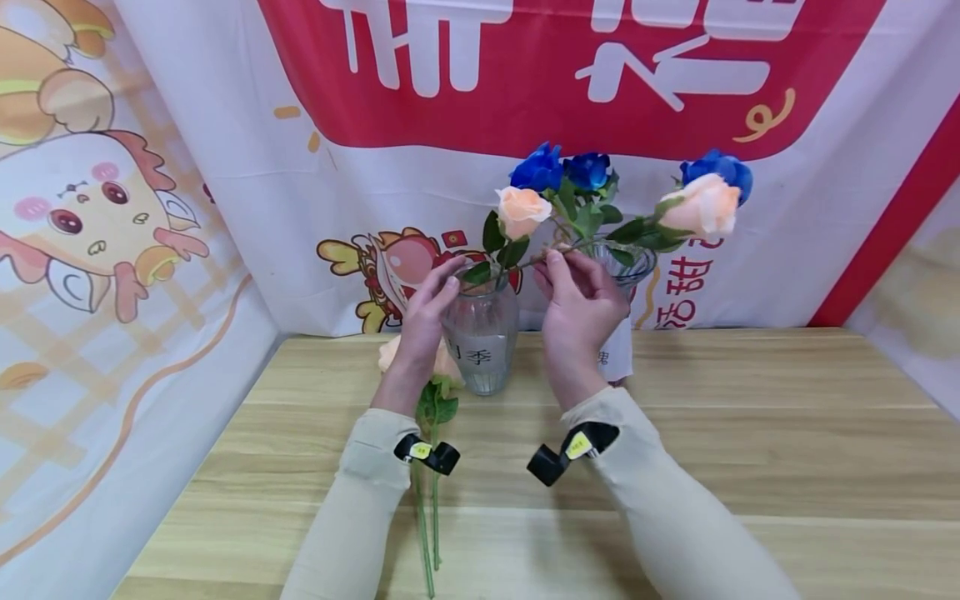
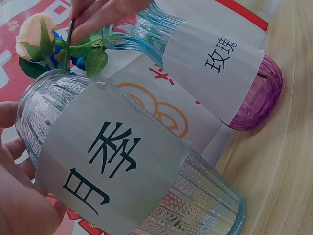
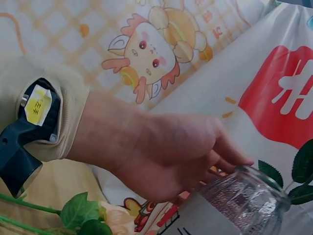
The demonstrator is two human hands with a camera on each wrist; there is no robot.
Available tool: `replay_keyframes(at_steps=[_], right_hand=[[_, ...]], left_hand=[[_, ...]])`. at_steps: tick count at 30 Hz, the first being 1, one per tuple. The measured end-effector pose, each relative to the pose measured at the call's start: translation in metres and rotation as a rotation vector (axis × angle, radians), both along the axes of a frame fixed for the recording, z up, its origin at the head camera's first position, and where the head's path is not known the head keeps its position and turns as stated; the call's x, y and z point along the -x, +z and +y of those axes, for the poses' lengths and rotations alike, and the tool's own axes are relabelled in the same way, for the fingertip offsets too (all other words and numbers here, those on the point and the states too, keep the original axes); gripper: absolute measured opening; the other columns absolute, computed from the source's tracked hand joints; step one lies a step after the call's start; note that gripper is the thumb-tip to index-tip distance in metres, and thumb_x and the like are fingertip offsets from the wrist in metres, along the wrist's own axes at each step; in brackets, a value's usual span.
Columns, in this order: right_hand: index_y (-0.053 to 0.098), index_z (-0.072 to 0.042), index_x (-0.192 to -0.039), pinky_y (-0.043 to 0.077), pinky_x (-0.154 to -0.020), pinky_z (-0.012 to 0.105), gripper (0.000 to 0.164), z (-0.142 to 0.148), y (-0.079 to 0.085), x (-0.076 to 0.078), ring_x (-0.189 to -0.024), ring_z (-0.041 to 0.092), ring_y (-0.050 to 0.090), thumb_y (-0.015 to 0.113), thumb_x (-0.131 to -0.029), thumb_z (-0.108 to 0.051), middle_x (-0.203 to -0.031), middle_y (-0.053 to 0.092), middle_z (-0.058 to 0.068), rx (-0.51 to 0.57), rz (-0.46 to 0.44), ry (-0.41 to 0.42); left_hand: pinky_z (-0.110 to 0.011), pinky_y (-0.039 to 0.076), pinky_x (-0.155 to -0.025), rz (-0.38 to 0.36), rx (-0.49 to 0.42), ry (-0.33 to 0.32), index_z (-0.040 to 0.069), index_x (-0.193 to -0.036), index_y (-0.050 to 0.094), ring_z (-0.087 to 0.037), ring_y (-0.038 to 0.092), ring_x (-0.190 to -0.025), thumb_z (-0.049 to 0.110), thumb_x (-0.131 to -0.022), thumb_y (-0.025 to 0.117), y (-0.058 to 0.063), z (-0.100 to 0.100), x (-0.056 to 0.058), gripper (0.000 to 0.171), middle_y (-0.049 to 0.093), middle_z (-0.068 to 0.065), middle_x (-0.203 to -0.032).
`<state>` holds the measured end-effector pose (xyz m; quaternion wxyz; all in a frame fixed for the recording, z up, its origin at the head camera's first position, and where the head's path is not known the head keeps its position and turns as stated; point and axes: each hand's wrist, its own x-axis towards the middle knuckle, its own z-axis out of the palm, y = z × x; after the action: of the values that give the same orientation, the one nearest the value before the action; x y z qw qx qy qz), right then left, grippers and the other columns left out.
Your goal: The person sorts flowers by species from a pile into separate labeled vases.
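Observation:
My left hand (image 1: 429, 312) holds the clear ribbed glass vase (image 1: 480, 367) near its rim, thumb at the mouth and fingers around the far side. A leafy peach rose (image 1: 522, 212) leans out of this vase. My right hand (image 1: 581, 304) pinches a thin stem (image 2: 71, 41) whose lower end is at the vase's mouth. That stem appears to belong to the second peach rose (image 1: 701, 208), out to the right. Behind the right hand stands another glass vase (image 2: 254, 98), bluish above and purple at its base, partly hidden in the head view.
Several blue roses (image 1: 537, 168) rise behind the hands, near the second vase. More peach roses (image 1: 446, 367) lie on the wooden table (image 1: 750, 467) under the left wrist, stems toward the front. A printed cloth (image 1: 247, 208) hangs behind the table.

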<state>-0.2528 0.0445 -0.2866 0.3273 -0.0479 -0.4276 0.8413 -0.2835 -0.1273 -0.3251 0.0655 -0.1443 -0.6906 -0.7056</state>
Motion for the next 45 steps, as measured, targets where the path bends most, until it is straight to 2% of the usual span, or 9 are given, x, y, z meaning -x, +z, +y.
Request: replay_keyframes(at_steps=[4, 10, 15, 21, 25, 32, 35, 40, 45], right_hand=[[0.078, 0.004, -0.109, 0.068, -0.084, 0.034, 0.018, -0.01, -0.005, 0.008, -0.097, 0.037, 0.08, 0.081, -0.092, -0.002, -0.107, 0.079, 0.023, -0.082, -0.017, 0.002], [0.081, -0.005, -0.106, 0.063, -0.079, 0.022, 0.016, -0.019, -0.01, 0.016, -0.088, 0.013, 0.073, 0.083, -0.092, -0.012, -0.1, 0.08, 0.009, -0.319, -0.139, -0.031], [0.084, -0.01, -0.104, 0.06, -0.08, 0.024, 0.015, -0.023, -0.012, 0.018, -0.092, 0.013, 0.074, 0.082, -0.091, -0.017, -0.104, 0.082, 0.01, -0.458, -0.255, 0.026], [0.082, -0.008, -0.117, 0.06, -0.103, 0.035, 0.027, -0.018, -0.02, 0.014, -0.115, 0.015, 0.073, 0.078, -0.097, -0.025, -0.122, 0.08, 0.009, -0.463, -0.303, 0.157], [0.079, -0.011, -0.125, 0.055, -0.112, 0.037, 0.031, -0.009, -0.024, 0.009, -0.126, 0.016, 0.069, 0.076, -0.099, -0.028, -0.131, 0.077, 0.006, -0.47, -0.311, 0.288], [0.068, -0.016, -0.141, 0.047, -0.122, 0.04, 0.038, 0.015, -0.025, 0.003, -0.14, 0.018, 0.06, 0.07, -0.104, -0.028, -0.145, 0.069, 0.004, -0.58, -0.315, 0.49], [0.062, -0.017, -0.148, 0.044, -0.125, 0.04, 0.042, 0.024, -0.029, -0.003, -0.144, 0.017, 0.057, 0.066, -0.106, -0.023, -0.153, 0.063, 0.003, -0.594, -0.3, 0.54], [0.051, -0.016, -0.157, 0.037, -0.13, 0.04, 0.054, 0.031, -0.044, -0.011, -0.152, 0.02, 0.049, 0.063, -0.105, -0.012, -0.163, 0.053, 0.003, -0.542, -0.298, 0.598], [0.046, -0.014, -0.16, 0.035, -0.131, 0.04, 0.06, 0.029, -0.062, -0.018, -0.155, 0.024, 0.046, 0.066, -0.104, -0.014, -0.166, 0.049, 0.004, -0.569, -0.312, 0.626]], left_hand=[[-0.053, 0.015, -0.136, -0.003, -0.001, 0.001, 0.011, -0.16, 0.045, -0.022, 0.037, -0.157, 0.032, -0.114, 0.043, -0.001, 0.0, 0.0, 0.05, 0.046, -0.005, -0.166], [-0.051, 0.018, -0.136, -0.008, -0.008, 0.0, 0.012, -0.159, 0.046, -0.021, 0.038, -0.157, 0.031, -0.114, 0.044, 0.0, -0.001, 0.0, 0.049, 0.05, -0.005, -0.164], [-0.054, 0.015, -0.136, -0.009, -0.019, 0.0, 0.016, -0.158, 0.049, -0.02, 0.037, -0.158, 0.032, -0.114, 0.044, 0.001, 0.001, 0.0, 0.048, 0.048, -0.005, -0.166], [-0.055, 0.013, -0.136, -0.036, -0.01, 0.008, 0.019, -0.158, 0.05, -0.019, 0.033, -0.16, 0.034, -0.113, 0.045, 0.0, 0.002, 0.0, 0.048, 0.046, 0.0, -0.166], [-0.054, 0.014, -0.136, -0.055, -0.023, 0.024, 0.014, -0.155, 0.051, -0.022, 0.036, -0.158, 0.034, -0.113, 0.046, 0.001, 0.0, -0.001, 0.047, 0.049, -0.005, -0.164], [-0.053, 0.016, -0.136, -0.06, -0.032, 0.033, 0.013, -0.155, 0.051, -0.022, 0.038, -0.157, 0.033, -0.112, 0.047, 0.002, 0.0, -0.002, 0.047, 0.049, -0.006, -0.163], [-0.052, 0.017, -0.135, -0.053, -0.038, 0.031, 0.012, -0.153, 0.053, -0.022, 0.039, -0.155, 0.032, -0.112, 0.047, 0.002, 0.001, -0.002, 0.046, 0.051, -0.006, -0.161], [-0.053, 0.016, -0.135, -0.051, -0.048, 0.04, 0.014, -0.155, 0.051, -0.023, 0.039, -0.155, 0.031, -0.112, 0.048, 0.003, 0.001, -0.001, 0.046, 0.05, -0.007, -0.16], [-0.051, 0.015, -0.136, -0.06, -0.056, 0.041, 0.012, -0.157, 0.048, -0.023, 0.036, -0.157, 0.03, -0.112, 0.048, 0.002, 0.002, 0.0, 0.048, 0.047, -0.009, -0.162]])
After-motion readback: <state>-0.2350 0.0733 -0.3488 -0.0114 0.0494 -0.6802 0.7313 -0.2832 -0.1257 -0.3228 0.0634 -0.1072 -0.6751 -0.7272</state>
